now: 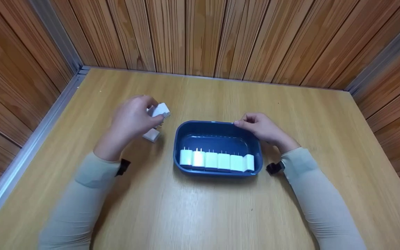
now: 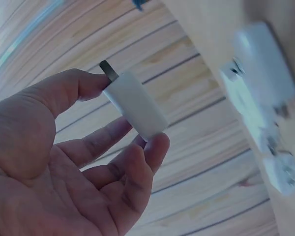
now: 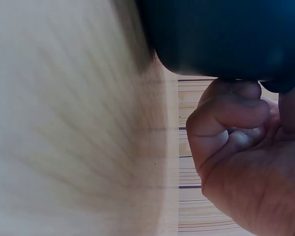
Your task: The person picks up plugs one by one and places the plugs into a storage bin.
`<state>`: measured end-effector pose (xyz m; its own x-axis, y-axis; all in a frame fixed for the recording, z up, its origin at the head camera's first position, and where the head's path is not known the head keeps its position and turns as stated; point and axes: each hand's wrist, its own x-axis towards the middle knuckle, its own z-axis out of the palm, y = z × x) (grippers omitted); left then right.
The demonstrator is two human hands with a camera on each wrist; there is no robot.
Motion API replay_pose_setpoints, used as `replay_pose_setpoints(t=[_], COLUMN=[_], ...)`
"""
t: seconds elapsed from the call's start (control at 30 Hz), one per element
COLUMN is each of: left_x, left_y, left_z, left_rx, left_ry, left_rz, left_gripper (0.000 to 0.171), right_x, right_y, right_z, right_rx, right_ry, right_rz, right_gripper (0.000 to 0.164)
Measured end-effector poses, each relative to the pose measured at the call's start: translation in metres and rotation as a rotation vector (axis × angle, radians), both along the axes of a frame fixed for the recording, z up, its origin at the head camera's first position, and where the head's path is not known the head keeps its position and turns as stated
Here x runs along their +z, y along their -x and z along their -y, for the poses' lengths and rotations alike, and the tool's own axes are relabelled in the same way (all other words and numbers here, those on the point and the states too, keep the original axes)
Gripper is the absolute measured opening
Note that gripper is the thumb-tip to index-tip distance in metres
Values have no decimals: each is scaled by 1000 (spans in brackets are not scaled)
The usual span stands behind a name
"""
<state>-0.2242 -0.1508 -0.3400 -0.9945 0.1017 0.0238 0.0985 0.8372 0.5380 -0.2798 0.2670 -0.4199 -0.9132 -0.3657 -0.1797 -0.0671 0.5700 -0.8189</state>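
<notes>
My left hand (image 1: pixel 134 114) pinches a white plug-in charger (image 2: pixel 136 105) between thumb and fingertips, one flat metal prong showing at its thumb end. Beneath that hand, more white chargers (image 1: pixel 152 134) lie on the table, blurred in the left wrist view. In the middle stands a dark blue tray (image 1: pixel 217 124). Along its near wall several white chargers (image 1: pixel 211 160) stand in a row, most with prongs pointing to the far side; the rightmost is turned sideways. My right hand (image 1: pixel 264 128) grips the tray's rim at its far right corner, fingers curled against the outside wall.
The wooden table (image 1: pixel 193 215) runs back to a wood-panelled wall (image 1: pixel 203 38). Panels with metal edging also stand at left and right. Each wrist carries a small black camera strap, the right one (image 1: pixel 275 168) close beside the tray.
</notes>
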Motion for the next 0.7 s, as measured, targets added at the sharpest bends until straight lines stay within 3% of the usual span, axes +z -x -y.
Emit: replay_pose_setpoints(t=[0.3,0.7], left_x=[9,2], left_y=[-6,-10], left_z=[-29,-50], left_rx=[-78,-197], left_ry=[-7,24], left_rz=[-64,-102], left_gripper=[42,38], right_x=[2,1], right_y=[0,1], right_z=[1,0], right_rx=[-2,-5], right_ry=[-6,-11], right_rz=[6,10], right_gripper=[47,48])
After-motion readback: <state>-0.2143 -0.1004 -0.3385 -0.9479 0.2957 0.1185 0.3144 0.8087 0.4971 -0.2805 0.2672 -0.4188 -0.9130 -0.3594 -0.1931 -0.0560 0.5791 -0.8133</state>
